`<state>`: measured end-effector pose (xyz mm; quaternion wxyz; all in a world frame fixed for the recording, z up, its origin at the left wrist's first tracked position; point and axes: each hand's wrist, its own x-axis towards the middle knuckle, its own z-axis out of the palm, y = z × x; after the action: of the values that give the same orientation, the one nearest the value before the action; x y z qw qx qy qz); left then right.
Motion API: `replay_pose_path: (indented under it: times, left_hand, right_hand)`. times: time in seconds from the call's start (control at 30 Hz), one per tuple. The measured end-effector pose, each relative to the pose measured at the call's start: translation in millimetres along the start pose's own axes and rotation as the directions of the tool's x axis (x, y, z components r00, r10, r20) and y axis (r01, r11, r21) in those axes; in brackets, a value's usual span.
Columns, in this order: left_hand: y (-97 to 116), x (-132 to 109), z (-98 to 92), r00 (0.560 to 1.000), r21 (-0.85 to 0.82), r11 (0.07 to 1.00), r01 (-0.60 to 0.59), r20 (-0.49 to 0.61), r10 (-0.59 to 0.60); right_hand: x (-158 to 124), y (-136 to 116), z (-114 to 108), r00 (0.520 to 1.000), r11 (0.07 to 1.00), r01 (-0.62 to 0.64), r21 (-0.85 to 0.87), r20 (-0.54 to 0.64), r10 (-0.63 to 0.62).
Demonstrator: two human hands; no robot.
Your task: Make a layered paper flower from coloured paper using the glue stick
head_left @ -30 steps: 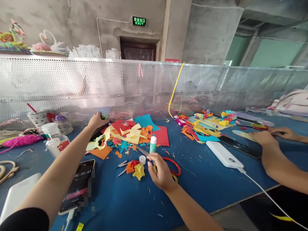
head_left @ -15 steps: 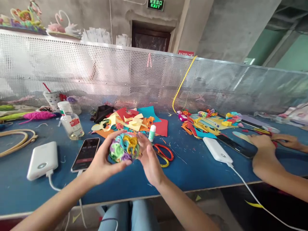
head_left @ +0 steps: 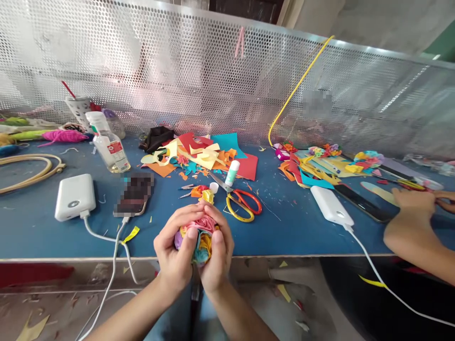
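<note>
A ball of rolled paper flowers [head_left: 202, 239] in pink, yellow, teal and purple is cupped between both palms at the table's front edge. My left hand [head_left: 176, 244] wraps its left side, thumb pressed on the front. Around the right side curls my right hand [head_left: 219, 241], its thumb also on the flowers. Fingers hide the ball's top and sides. Just beyond lie small orange and yellow paper flowers [head_left: 203, 192]. Scissors [head_left: 245, 204] with red and yellow handles rest to the right, beside a glue stick [head_left: 232, 173].
Coloured paper scraps [head_left: 199, 154] are heaped behind. On the left are a bottle [head_left: 113, 150], a phone [head_left: 137, 194] and a white power bank [head_left: 76, 196] with cables. To the right lie another power bank [head_left: 331, 206] and a co-worker's hand [head_left: 414, 201]. A perforated metal screen [head_left: 199, 71] borders the table.
Both hands have come down towards the table's front edge with the ball. My right hand, half spread beside it before, now closes round it. The camera has tilted down.
</note>
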<state>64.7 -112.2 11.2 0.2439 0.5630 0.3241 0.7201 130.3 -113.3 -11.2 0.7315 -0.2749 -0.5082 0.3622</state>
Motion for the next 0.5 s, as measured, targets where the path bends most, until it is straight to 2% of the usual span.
replay_pose_path:
  times: [0.1,0.17,0.27,0.37,0.43,0.5]
  left_hand:
    - [-3,7,-2.0,0.991,-0.13,0.982,0.133,-0.009,-0.136]
    - [-3,13,-0.8,0.962,-0.264,0.927,0.267,0.022,-0.271]
    - [-4,23,3.7,0.921,-0.357,0.855,0.377,0.044,-0.388]
    - [-6,32,10.7,0.95,-0.219,0.928,0.301,-0.02,-0.313]
    - [-7,38,16.2,0.967,-0.139,0.959,0.246,-0.029,-0.252]
    - [-9,46,21.3,0.974,-0.132,0.967,0.216,-0.035,-0.223]
  right_hand:
    - [8,-1,0,0.996,0.995,-0.081,0.052,0.025,0.08]
    - [17,-2,-1,0.995,0.996,-0.084,0.026,0.057,0.082]
    - [31,-2,-1,0.993,0.988,0.083,-0.127,0.092,-0.071]
    - [41,2,1,0.962,0.94,0.268,-0.214,0.116,-0.248]
    - [46,6,4,0.952,0.922,0.304,-0.242,0.096,-0.289]
    - [52,10,7,0.955,0.918,0.295,-0.266,0.054,-0.291]
